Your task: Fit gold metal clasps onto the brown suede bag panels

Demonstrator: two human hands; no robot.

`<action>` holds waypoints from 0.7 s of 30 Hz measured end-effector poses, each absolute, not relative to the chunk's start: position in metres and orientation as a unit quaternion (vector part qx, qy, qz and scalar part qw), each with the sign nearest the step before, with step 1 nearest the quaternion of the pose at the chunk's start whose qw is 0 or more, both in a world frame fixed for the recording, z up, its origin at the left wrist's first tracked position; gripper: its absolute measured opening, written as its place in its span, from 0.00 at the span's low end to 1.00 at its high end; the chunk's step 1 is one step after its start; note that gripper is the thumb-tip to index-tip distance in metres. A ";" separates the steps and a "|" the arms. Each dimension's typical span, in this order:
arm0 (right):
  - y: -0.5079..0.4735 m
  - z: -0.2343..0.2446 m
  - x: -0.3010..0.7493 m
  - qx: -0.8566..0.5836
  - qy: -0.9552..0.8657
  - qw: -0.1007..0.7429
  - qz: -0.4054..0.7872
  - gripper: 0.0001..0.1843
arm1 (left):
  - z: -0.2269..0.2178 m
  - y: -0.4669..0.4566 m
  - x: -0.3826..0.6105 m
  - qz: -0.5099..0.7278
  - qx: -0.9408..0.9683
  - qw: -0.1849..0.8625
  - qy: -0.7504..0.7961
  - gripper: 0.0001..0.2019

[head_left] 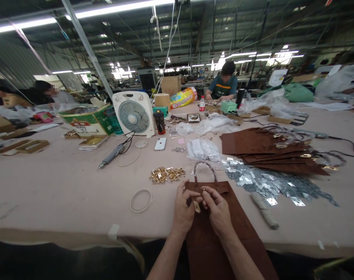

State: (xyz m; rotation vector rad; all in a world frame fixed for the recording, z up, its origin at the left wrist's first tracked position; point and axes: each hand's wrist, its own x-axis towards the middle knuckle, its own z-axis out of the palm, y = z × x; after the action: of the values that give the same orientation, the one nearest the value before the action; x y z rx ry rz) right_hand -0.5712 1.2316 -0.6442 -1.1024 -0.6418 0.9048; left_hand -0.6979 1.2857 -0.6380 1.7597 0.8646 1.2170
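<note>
Since the brown suede bag panel (220, 237) lies flat across the near table edge, bottom centre of the frame, its curved handle (204, 170) stands just beyond my hands. My left hand (183, 208) is closed, thumb and forefinger apparently pinching a gold metal fitting (196, 207); my right hand (218, 213) seems closed on its upper end, though my fingers partly hide it. Loose gold hardware (167, 175) left of centre and silver metal plates (264, 182) to the right are probably kept there for easy reach; stacked brown panels (270, 144) lie further right on the pale table (48, 186)
</note>
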 end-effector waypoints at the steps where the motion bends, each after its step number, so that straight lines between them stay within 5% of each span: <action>1: 1.232 -0.644 -0.571 -0.500 -0.290 0.708 0.405 0.27 | -0.638 1.286 -0.698 0.484 0.697 0.403 0.342 0.04; 6: 1.231 -0.641 -0.572 -0.510 -0.296 0.706 0.392 0.26 | -0.635 1.285 -0.696 0.486 0.696 0.397 0.350 0.05; 12: 1.227 -0.636 -0.578 -0.593 -0.353 0.671 0.271 0.23 | -0.634 1.286 -0.697 0.505 0.601 0.422 0.454 0.20; 21: 1.234 -0.637 -0.587 -0.606 -0.360 0.648 0.288 0.26 | -0.635 1.291 -0.700 0.532 0.558 0.470 0.430 0.19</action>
State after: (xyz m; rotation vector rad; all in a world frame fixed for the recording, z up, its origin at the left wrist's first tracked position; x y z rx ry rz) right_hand -0.5873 1.2344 -0.6372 -1.3792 -0.8194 0.6553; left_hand -0.6995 1.2911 -0.6353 1.3665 1.0540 1.3045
